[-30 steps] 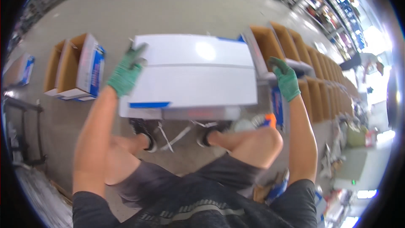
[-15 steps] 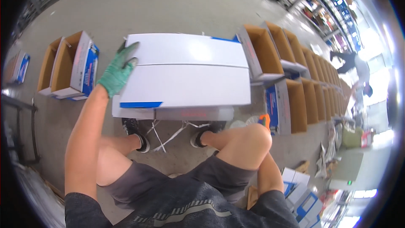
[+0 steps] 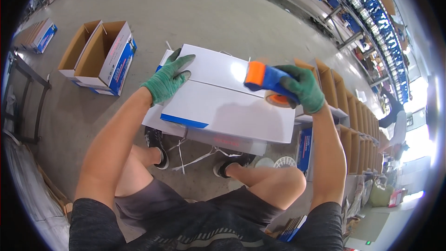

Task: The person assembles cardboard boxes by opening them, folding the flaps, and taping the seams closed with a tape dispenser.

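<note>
As left grip (image 3: 163,85) touches box (image 3: 213,104) edge, dispenser (image 3: 273,79) aloft; open floor (image 3: 195,11) beyond

The left hand (image 3: 169,76) and right hand (image 3: 303,88) wore green gloves (image 3: 160,88) with dark grey fingertips (image 3: 186,59). The shirt (image 3: 153,245) was black, with short sleeves (image 3: 95,223) and a pale grey stripe (image 3: 217,240). The shorts (image 3: 244,204) were dark grey. The shoes (image 3: 154,145) were black.

The smooth grey floor (image 3: 153,14) carries two open white-and-blue cartons (image 3: 121,67) at left, rows of open brown-lined cartons (image 3: 341,89) at right, and white strapping (image 3: 199,160) between the person's black sneakers (image 3: 156,148).
</note>
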The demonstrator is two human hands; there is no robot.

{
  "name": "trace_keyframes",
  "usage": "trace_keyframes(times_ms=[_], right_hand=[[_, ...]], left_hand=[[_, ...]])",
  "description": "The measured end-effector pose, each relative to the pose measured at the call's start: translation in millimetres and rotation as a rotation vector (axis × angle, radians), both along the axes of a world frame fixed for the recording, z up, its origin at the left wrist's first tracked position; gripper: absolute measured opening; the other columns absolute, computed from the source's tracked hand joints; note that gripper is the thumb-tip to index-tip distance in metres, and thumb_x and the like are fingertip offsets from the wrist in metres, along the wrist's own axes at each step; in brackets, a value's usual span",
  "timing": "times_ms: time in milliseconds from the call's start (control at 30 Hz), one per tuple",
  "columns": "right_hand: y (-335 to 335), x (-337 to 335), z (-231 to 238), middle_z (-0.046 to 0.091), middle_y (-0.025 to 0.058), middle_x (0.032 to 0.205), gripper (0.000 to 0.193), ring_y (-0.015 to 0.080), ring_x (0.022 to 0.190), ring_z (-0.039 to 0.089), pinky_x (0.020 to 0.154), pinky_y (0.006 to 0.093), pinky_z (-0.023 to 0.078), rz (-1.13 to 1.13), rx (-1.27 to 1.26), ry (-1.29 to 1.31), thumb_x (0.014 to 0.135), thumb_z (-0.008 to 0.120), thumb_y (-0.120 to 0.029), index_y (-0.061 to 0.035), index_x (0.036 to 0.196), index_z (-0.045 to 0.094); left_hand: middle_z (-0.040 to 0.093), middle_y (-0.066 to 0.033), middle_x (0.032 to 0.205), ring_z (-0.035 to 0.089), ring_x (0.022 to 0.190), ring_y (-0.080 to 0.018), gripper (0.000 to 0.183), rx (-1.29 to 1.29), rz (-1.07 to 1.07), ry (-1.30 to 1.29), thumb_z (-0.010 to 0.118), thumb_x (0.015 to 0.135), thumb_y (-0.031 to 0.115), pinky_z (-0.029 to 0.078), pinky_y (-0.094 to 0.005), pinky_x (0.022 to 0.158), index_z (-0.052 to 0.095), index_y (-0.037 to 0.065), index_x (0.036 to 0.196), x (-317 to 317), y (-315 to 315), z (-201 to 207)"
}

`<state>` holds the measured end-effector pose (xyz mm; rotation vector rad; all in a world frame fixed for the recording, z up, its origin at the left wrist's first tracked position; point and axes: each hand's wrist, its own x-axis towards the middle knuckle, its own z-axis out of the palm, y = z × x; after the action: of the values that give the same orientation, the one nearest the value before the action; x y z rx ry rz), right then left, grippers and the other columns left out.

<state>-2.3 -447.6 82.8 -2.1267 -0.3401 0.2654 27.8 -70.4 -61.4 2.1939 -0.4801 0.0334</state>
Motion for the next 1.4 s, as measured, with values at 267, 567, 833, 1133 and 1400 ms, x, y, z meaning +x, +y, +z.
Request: trace_keyframes(times_ms=[267, 567, 833, 1133, 1400], right_hand=[[-1.7, 11.3, -18.3, 0.071, 0.0092, 0.091, 0.049, 0.0135, 0.083, 0.067, 0.080, 0.0282, 0.056, -0.021, -0.226, 0.165, 0.084, 0.071, -0.026, 0.0044, 0.122, 0.065], [-21.8, 22.8, -31.8, 0.069, 0.0093, 0.087, 0.077, 0.0138, 0.075, 0.066, 0.071, 0.0298, 0.057, 0.144, -0.187, 0.097, 0.074, 0.076, -0.056, 0.0060, 0.118, 0.065], [-22.8, 19.6, -30.3, 0.067, 0.0078, 0.085, 0.091, 0.0117, 0.072, 0.066, 0.062, 0.0264, 0.056, 0.124, -0.119, 0.164, 0.069, 0.076, -0.073, 0.0056, 0.115, 0.065], [-18.1, 17.0, -24.2, 0.067, 0.0076, 0.084, 0.086, 0.0131, 0.066, 0.066, 0.058, 0.0261, 0.057, 0.095, -0.066, 0.253, 0.070, 0.080, -0.066, 0.0041, 0.118, 0.063], [14.7, 29.4, -5.7, 0.067, 0.0062, 0.084, 0.053, 0.0093, 0.064, 0.062, 0.059, 0.0246, 0.052, 0.065, -0.338, 0.263, 0.084, 0.071, -0.039, 0.0019, 0.118, 0.067]], left_hand=[[0.021, -0.0177, 0.162, 0.022, 0.150, -0.0328, 0.053, -0.011, -0.007, 0.134, 0.060, 0.095, 0.008, 0.030, -0.0405, 0.118, 0.048, 0.017, 0.146, -3.0, -3.9, 19.7], [0.063, -0.0150, 0.106, 0.069, 0.084, -0.0266, 0.037, -0.959, 0.022, 0.901, 0.052, 0.104, 0.033, 0.061, -0.0436, 0.065, 0.052, 0.004, 0.127, -46.0, -90.3, 48.3], [0.064, -0.0156, 0.101, 0.069, 0.082, -0.0285, 0.055, -1.128, 0.014, 1.210, 0.043, 0.103, 0.052, 0.061, -0.0395, 0.069, 0.056, 0.000, 0.118, -45.2, -141.7, 45.9], [0.064, -0.0113, 0.087, 0.063, 0.070, -0.0185, 0.035, -1.052, 0.084, 0.880, 0.047, 0.105, 0.033, 0.059, -0.0349, 0.061, 0.059, 0.001, 0.112, -50.8, -163.2, 38.8], [0.059, -0.0252, 0.081, 0.058, 0.077, -0.0445, 0.024, -0.204, 0.613, -0.317, 0.050, 0.099, 0.019, 0.047, -0.0513, 0.069, 0.057, 0.000, 0.084, -16.8, -47.6, 29.2]])
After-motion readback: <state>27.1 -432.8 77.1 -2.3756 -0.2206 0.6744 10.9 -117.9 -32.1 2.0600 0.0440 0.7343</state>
